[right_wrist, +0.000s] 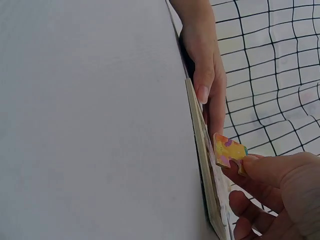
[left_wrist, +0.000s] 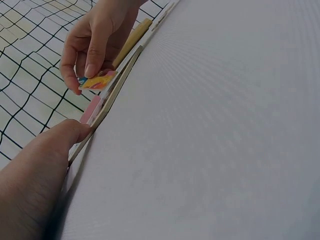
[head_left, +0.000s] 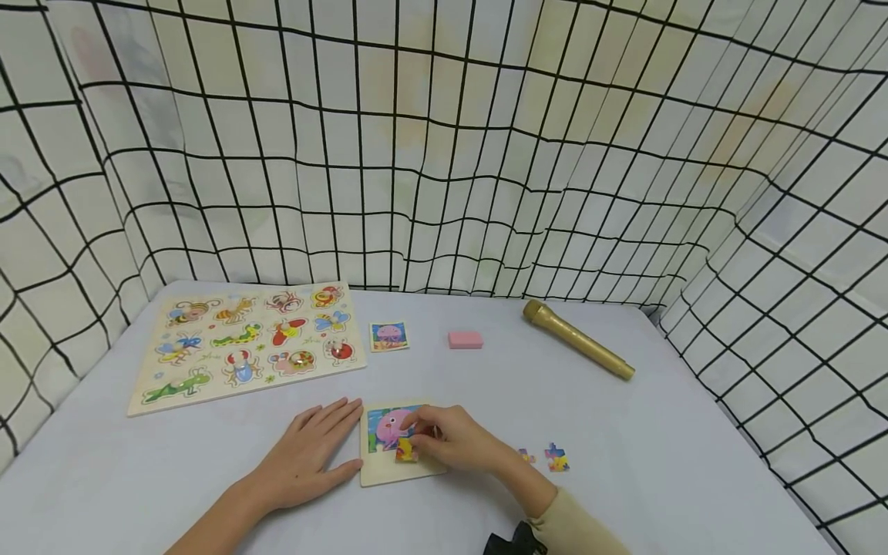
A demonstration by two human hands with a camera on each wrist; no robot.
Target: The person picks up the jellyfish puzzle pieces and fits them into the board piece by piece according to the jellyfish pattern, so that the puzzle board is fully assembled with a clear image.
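Observation:
My right hand [head_left: 454,441] pinches a yellow jigsaw piece [right_wrist: 229,150] between thumb and fingers, just above a small wooden puzzle board [head_left: 395,472]. On the board's upper part lies a pink octopus-like picture made of fitted pieces; its right side is hidden by my right hand. Flat on the table, my left hand [head_left: 305,455] has straight fingers, with its fingertips and thumb touching the board's left edge. In the left wrist view the yellow piece [left_wrist: 100,81] is tilted and held clear of the board. To the right lie two loose jigsaw pieces [head_left: 556,457], one partly hidden by my right arm.
A large wooden insect puzzle board [head_left: 260,339] lies at the back left. Beyond the small board are a square picture card [head_left: 389,337] and a pink block [head_left: 465,340]. A gold stick-like object [head_left: 579,339] lies at the back right. Black netting [head_left: 444,162] encloses the table.

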